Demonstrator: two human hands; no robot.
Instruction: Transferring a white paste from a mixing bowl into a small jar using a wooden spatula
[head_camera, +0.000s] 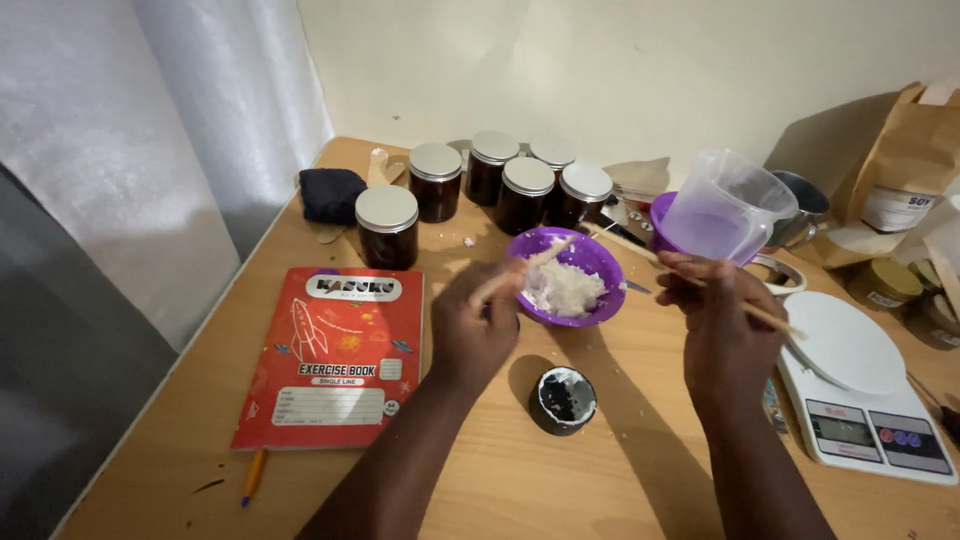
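- Holding a flat wooden stick (522, 267), the left hand (478, 325) has its grip closed around the lower end, and the stick's far end reaches over the purple bowl (590, 262).
- That bowl sits near the middle of the worktop (640, 470), towards its far edge, and holds a white crumbly mass (562, 288).
- The right hand (715, 320) has its grip closed on a thin wooden skewer (775, 320), which runs from beyond the bowl's right rim past the hand towards the white kitchen scale (860, 390) at the worktop's right edge.
- A small open tin (566, 398) with a dark inside stands just on the near side of the bowl, between the two forearms.
- Six dark jars with silver lids (500, 180) are grouped along the far edge.
- A red exercise book (335, 355) lies by the left edge, a pencil (252, 476) beneath its near corner.
- A clear measuring jug (728, 208) stands behind the right hand, tilted in a second purple bowl.
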